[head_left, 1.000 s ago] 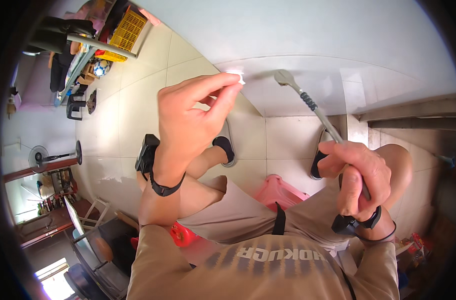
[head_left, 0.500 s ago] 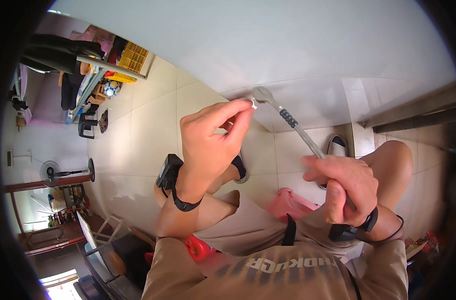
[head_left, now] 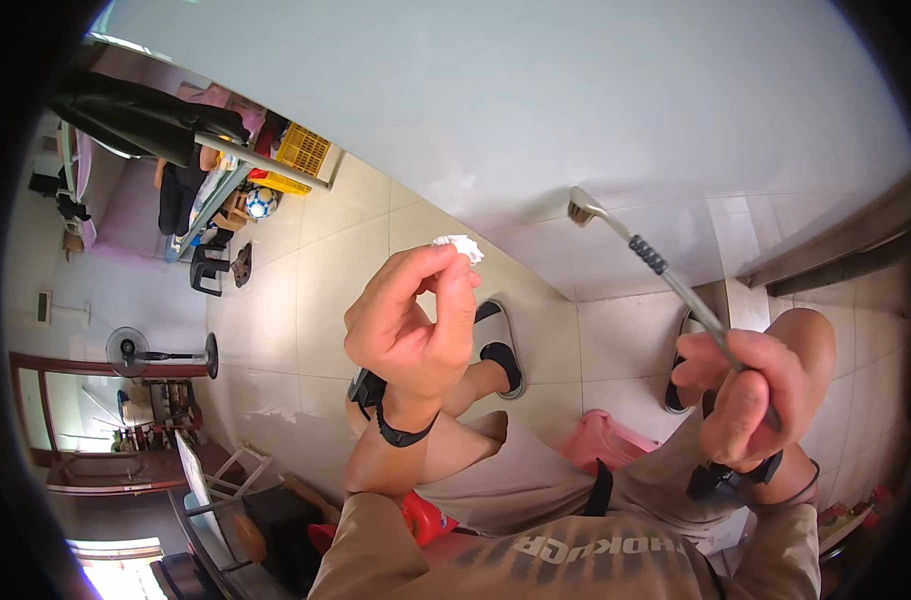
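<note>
My left hand [head_left: 411,320] is raised in front of me, pinching a small crumpled white tissue [head_left: 460,247] between thumb and index finger. The tissue's crinkled upper part sticks out above the fingertips. In my right hand [head_left: 761,395] is a slim brush [head_left: 694,303], gripped near its lower end. It has a grey handle, a dark ribbed sleeve and a small head with brownish bristles. The brush slants up to the left, its head apart from both the tissue and the pale panel behind it.
A large pale glossy panel [head_left: 596,110] fills the far side. Below lie floor tiles [head_left: 336,260], with a pink plastic basin or stool [head_left: 608,440] between my legs and a red object [head_left: 426,518] by my left thigh. Further left are a fan [head_left: 129,351], yellow crate [head_left: 301,155] and ball [head_left: 262,204].
The brush head has moved away from the tissue, up and to the right. My left hand has lowered toward me, and more of the tissue shows. The view has shifted slightly.
</note>
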Tool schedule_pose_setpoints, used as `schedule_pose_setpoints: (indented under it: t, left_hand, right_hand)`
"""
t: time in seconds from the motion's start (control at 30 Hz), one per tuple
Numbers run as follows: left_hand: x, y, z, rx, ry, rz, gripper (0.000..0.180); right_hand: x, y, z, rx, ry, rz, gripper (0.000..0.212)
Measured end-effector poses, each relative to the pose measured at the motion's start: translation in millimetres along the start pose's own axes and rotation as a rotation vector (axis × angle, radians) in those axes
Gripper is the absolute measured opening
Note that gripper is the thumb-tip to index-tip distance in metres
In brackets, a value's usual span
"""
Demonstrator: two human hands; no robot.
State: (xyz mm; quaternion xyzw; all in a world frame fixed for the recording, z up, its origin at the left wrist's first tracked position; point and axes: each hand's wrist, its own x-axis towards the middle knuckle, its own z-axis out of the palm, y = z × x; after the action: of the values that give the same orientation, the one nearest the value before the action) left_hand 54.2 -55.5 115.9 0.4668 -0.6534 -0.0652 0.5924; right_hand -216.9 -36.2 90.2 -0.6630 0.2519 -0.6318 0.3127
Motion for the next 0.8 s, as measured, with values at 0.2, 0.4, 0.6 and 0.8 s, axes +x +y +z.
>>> schedule_pose_setpoints:
  t: [0.2, 0.4, 0.6, 0.8]
  left_hand:
    - [3, 2, 1, -0.029, -0.019, 0.011, 0.018]
    - [5, 4, 5, -0.073, 0.044, 0.021, 0.018]
    - [-5, 2, 8, -0.050, 0.021, 0.000, 0.017]
    - [-7, -2, 8, 0.021, -0.059, 0.019, 0.015]
  right_hand:
    - [7, 1, 7, -0.047, -0.061, -0.052, 0.023]
    - [10, 5, 11, -0.106, -0.108, -0.147, 0.025]
    - [19, 1, 0, -0.018, 0.100, -0.183, 0.025]
    - [15, 3, 3, -0.109, -0.027, -0.169, 0.023]
